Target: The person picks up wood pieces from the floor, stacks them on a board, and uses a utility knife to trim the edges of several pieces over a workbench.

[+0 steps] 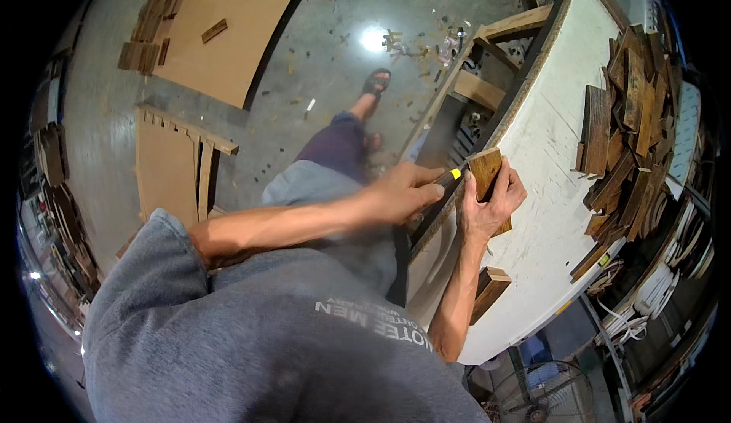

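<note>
My right hand (pixel 495 202) grips a small brown wooden block (pixel 484 170) and holds it upright on the near edge of the white worktable (pixel 548 141). My left hand (pixel 402 191) is closed around a dark-handled tool with a yellow part (pixel 452 175). The tool's tip meets the left side of the block. My left forearm reaches across my grey shirt from the left. What kind of blade the tool has stays hidden by my fingers.
A heap of several dark wood pieces (pixel 628 137) lies at the table's right side. Another wood block (pixel 487 290) sits at the table edge by my right elbow. Plywood sheets (pixel 228 27) and a wooden frame (pixel 186 156) lie on the concrete floor. A fan (pixel 537 396) stands below the table.
</note>
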Demonstrator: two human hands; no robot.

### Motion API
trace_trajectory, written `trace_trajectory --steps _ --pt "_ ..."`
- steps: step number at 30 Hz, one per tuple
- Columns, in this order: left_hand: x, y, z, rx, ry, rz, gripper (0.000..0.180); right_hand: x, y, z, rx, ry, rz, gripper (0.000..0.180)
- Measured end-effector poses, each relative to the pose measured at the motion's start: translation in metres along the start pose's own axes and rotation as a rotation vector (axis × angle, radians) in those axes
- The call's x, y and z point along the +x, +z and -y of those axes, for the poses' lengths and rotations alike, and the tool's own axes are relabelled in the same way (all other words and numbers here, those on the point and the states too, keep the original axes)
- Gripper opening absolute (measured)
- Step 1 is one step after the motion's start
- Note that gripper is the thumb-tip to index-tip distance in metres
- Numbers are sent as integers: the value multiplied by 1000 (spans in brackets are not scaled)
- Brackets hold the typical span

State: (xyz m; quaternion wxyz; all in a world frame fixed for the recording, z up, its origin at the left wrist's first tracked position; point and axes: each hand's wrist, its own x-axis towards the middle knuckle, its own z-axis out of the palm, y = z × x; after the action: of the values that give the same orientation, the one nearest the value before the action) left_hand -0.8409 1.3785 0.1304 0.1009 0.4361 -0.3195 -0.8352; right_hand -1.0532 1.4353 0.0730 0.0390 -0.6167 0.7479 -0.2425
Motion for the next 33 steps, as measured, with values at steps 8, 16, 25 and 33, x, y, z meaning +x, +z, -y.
trace_trajectory --steps 8,16,25,33 --pt "2 -4 -7 11 -68 48 56 0 0 -3 7 -8 10 72" --pt "-3 1 -7 -65 -53 33 55 3 3 -5 -7 -22 4 71" --pt "29 -12 54 -116 -203 94 28 0 1 -4 1 -19 19 69" --pt "44 -20 25 -75 16 -189 24 4 -9 4 44 56 49 66"
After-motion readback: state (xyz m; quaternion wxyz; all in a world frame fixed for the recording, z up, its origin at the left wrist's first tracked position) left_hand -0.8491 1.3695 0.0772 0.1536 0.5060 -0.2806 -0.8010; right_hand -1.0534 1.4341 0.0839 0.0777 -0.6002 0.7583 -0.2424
